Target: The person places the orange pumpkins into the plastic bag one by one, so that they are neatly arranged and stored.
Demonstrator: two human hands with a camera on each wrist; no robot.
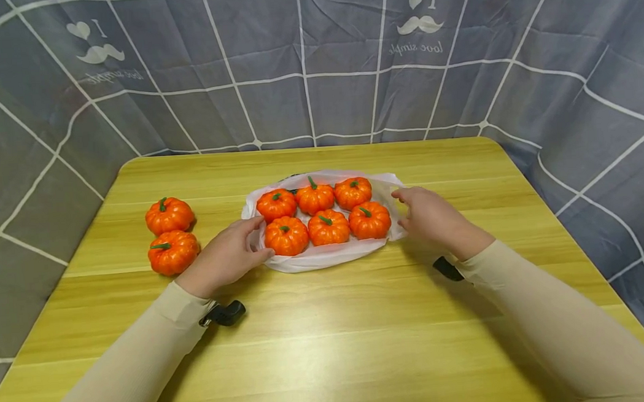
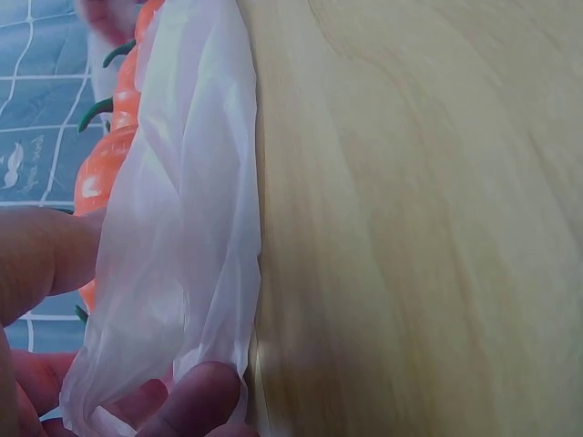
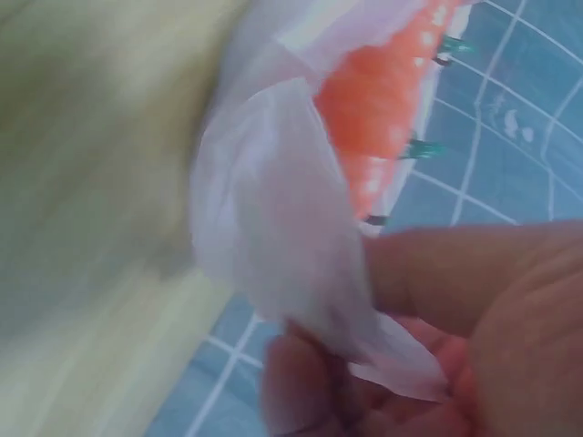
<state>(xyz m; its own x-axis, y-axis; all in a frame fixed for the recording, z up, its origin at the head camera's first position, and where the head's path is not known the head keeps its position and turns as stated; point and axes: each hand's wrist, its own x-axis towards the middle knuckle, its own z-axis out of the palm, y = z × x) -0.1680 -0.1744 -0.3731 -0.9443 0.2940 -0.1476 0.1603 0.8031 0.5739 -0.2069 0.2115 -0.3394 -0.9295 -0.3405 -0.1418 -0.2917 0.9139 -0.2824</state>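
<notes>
A white, thin plastic bag (image 1: pixel 320 260) lies spread on the table, its edges standing up around several small orange pumpkins (image 1: pixel 329 228) with green stems, set in two rows. At its left end my left hand (image 1: pixel 223 259) holds the rim, thumb inside and fingers outside the plastic, as the left wrist view shows. My right hand (image 1: pixel 434 219) pinches a loose flap of the bag (image 3: pixel 264 200) at the right end, thumb against fingers. Whatever lies under the pumpkins is mostly hidden; a dark bit shows at the back.
Two more pumpkins, one behind (image 1: pixel 169 215) and one in front (image 1: pixel 173 253), sit on the wooden table (image 1: pixel 320 348) left of the bag. A grey curtain (image 1: pixel 343 101) with white lines hangs behind and at both sides. Dark straps circle both wrists.
</notes>
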